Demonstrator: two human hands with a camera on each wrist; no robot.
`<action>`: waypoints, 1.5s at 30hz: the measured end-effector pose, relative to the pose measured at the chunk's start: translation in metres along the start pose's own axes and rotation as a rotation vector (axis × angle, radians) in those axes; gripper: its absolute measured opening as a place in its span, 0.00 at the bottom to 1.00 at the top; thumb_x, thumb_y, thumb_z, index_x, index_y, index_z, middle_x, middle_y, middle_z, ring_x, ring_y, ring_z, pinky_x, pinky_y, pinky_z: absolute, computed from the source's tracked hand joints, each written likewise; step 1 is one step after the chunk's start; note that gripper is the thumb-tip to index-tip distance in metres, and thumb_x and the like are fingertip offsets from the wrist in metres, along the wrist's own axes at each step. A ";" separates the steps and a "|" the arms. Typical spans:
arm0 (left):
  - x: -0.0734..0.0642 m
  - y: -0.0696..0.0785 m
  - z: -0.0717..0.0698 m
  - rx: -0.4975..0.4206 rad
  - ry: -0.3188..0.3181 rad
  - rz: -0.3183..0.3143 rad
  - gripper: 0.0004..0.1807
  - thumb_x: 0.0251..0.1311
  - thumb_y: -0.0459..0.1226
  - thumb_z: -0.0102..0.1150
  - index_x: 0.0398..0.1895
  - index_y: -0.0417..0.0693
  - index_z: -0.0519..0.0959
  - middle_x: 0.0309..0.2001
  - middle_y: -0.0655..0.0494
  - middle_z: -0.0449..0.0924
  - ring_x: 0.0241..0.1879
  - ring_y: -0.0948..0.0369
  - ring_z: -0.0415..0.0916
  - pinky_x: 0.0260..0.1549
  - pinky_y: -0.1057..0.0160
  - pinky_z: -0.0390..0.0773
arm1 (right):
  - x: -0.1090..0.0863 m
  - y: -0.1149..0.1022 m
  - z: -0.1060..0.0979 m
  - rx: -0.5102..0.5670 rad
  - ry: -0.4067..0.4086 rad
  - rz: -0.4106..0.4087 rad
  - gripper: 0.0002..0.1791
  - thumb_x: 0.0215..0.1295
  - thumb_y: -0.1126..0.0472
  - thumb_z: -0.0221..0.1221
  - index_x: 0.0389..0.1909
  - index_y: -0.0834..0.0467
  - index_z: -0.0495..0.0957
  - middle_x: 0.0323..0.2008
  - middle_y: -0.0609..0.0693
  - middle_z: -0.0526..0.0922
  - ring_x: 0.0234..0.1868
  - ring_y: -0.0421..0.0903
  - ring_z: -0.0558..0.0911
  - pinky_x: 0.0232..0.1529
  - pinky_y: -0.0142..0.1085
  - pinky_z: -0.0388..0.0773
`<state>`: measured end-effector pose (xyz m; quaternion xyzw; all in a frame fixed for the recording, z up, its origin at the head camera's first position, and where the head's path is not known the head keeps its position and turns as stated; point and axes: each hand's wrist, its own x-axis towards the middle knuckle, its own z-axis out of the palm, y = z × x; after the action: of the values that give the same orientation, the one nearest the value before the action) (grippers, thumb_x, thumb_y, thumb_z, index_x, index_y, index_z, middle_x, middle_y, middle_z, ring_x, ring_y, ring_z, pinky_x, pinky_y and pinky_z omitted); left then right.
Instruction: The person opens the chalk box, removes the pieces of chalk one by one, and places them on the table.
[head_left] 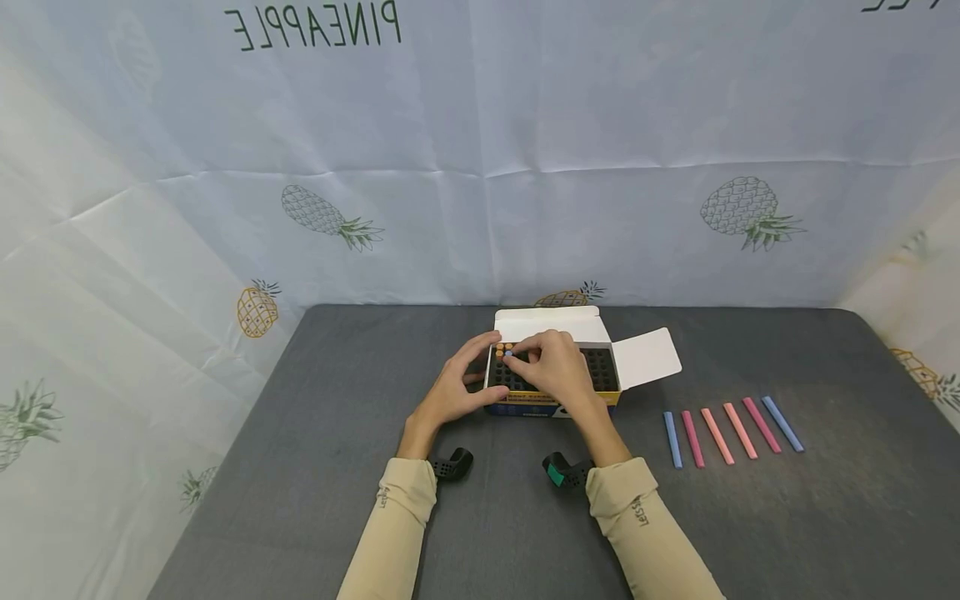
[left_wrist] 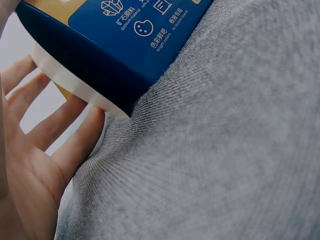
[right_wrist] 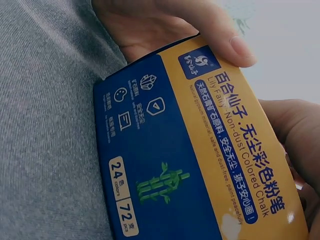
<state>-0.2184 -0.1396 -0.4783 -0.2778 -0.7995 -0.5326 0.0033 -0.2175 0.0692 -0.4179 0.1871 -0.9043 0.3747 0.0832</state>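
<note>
An open chalk box [head_left: 551,400], blue and yellow with a black holed insert, stands on the table in the head view. My left hand [head_left: 459,379] grips its left end, thumb at the front edge and fingers along the side. In the left wrist view, the fingers [left_wrist: 75,120] press against the box's end wall. My right hand [head_left: 558,367] reaches over the insert, thumb and index finger pinching the top of a blue chalk stick [head_left: 508,354] at a hole. Orange chalk ends [head_left: 500,354] show beside it in the left rows.
Several chalk sticks lie in a spread row right of the box: blue [head_left: 672,440], dark pink [head_left: 693,439], and salmon [head_left: 717,436] among them. The box's white lid [head_left: 551,323] stands up behind, and a white side flap [head_left: 647,358] sticks out right.
</note>
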 end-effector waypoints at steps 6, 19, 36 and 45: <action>0.001 0.007 -0.001 -0.009 -0.006 -0.009 0.44 0.64 0.52 0.68 0.79 0.50 0.61 0.79 0.51 0.59 0.69 0.43 0.70 0.61 0.42 0.81 | 0.001 0.001 -0.002 0.092 0.072 -0.054 0.10 0.64 0.58 0.70 0.42 0.58 0.91 0.10 0.46 0.67 0.12 0.36 0.59 0.15 0.27 0.53; 0.002 0.002 -0.002 -0.002 -0.006 0.003 0.48 0.62 0.61 0.65 0.80 0.52 0.61 0.80 0.51 0.58 0.71 0.42 0.69 0.60 0.40 0.81 | 0.004 0.000 -0.002 0.149 0.097 -0.062 0.13 0.65 0.59 0.69 0.46 0.61 0.90 0.09 0.48 0.68 0.11 0.37 0.59 0.15 0.27 0.53; 0.002 -0.004 -0.001 -0.001 -0.005 0.009 0.47 0.62 0.61 0.66 0.80 0.56 0.61 0.80 0.53 0.58 0.73 0.43 0.66 0.60 0.40 0.81 | 0.005 0.003 0.000 0.120 0.077 -0.081 0.10 0.64 0.58 0.70 0.42 0.59 0.91 0.10 0.48 0.68 0.11 0.35 0.59 0.16 0.27 0.54; 0.002 -0.001 -0.001 0.011 -0.002 -0.003 0.45 0.62 0.61 0.65 0.80 0.60 0.61 0.80 0.54 0.57 0.74 0.43 0.65 0.61 0.39 0.80 | 0.002 -0.004 -0.009 0.203 0.124 -0.129 0.09 0.63 0.60 0.71 0.40 0.62 0.91 0.10 0.49 0.69 0.12 0.34 0.61 0.20 0.29 0.60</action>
<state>-0.2205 -0.1404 -0.4781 -0.2773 -0.8027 -0.5281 0.0032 -0.2178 0.0718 -0.4083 0.2290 -0.8408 0.4691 0.1433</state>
